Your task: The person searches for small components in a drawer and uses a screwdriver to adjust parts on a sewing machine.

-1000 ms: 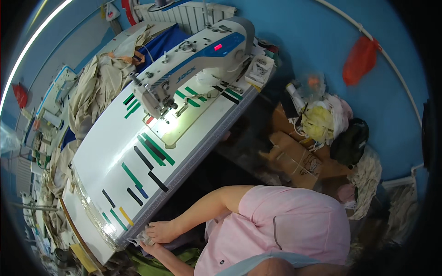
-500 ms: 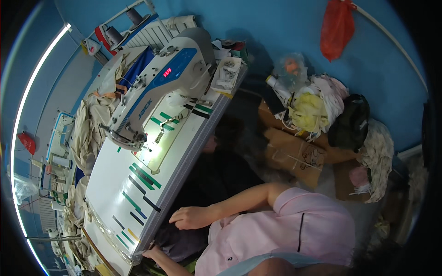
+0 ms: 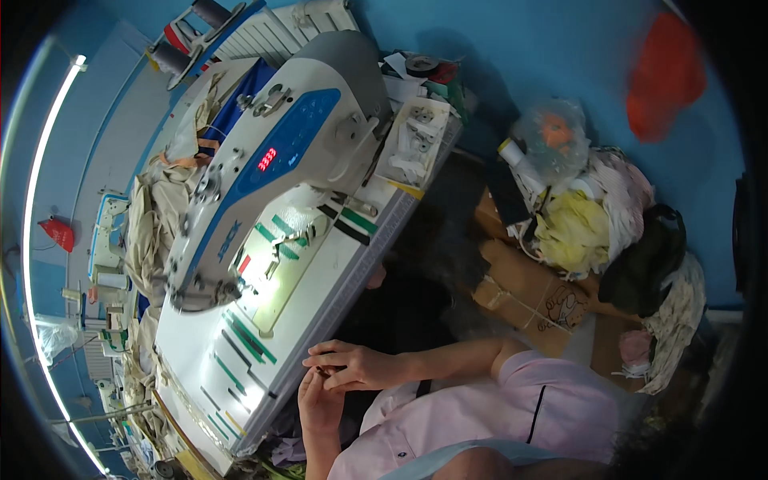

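- The person's bare left hand is raised, fingers upward and drawn close together, its tips meeting the other hand.
- The bare right hand reaches in from the right, palm down, fingers bent and slightly spread over the left fingertips; a small dark spot shows between the hands, and I cannot tell whether they pinch anything.
- Both hands are just beside the front edge of a long white surface with a grey ruled border; whether they touch it cannot be told.
- On that surface, beyond the hands, stands a white-and-grey sewing machine with a blue panel and a red-lit display; its lamp brightens the needle area.
- Narrow green and black strips lie flat on the surface, several between the machine's needle end and the near left end.
- An open white box of small parts sits at the surface's far right end.
- Right of the surface, a brown cardboard box lies below a crumpled yellow cloth.
- A blurred red bag shows against the blue wall.
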Action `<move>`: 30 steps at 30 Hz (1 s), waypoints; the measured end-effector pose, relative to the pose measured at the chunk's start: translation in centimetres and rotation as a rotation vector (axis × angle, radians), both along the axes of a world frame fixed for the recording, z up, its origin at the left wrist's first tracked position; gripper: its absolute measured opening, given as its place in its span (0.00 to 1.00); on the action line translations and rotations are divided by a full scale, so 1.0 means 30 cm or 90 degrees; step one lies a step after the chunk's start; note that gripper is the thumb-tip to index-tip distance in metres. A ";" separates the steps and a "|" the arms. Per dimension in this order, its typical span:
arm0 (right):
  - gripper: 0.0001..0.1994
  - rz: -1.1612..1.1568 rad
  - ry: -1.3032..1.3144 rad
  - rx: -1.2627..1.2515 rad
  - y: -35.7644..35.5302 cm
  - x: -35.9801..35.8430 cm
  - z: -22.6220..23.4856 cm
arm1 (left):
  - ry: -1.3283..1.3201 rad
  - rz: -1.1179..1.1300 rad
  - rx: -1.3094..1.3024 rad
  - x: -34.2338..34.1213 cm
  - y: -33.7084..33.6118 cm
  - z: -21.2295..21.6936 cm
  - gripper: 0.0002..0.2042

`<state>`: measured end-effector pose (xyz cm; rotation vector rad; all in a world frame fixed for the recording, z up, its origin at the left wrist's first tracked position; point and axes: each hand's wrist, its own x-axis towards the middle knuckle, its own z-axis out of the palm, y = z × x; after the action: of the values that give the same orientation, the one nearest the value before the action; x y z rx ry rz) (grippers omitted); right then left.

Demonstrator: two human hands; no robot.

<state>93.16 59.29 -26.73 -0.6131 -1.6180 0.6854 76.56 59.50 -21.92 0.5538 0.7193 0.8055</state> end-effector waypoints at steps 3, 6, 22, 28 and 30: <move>0.10 -0.024 -0.060 0.037 0.127 0.104 -0.018 | 0.104 0.009 0.054 0.085 0.139 -0.021 0.10; 0.09 -0.020 -0.034 -0.084 0.214 0.223 0.051 | 0.306 -0.048 0.166 0.173 0.308 -0.036 0.07; 0.12 -0.736 -0.448 -0.209 0.614 1.327 0.276 | 0.855 -0.289 0.724 0.306 0.593 0.004 0.16; 0.11 -0.609 -0.745 -0.310 0.723 1.454 0.288 | 0.925 -0.389 0.732 0.347 0.505 0.169 0.20; 0.09 -0.574 -0.765 -0.338 0.749 1.487 0.290 | 0.874 -0.435 0.706 0.415 0.486 0.230 0.18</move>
<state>137.77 81.74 -18.03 -2.2739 -1.8707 -0.0336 89.01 74.07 -15.02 2.3311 1.1461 -0.0323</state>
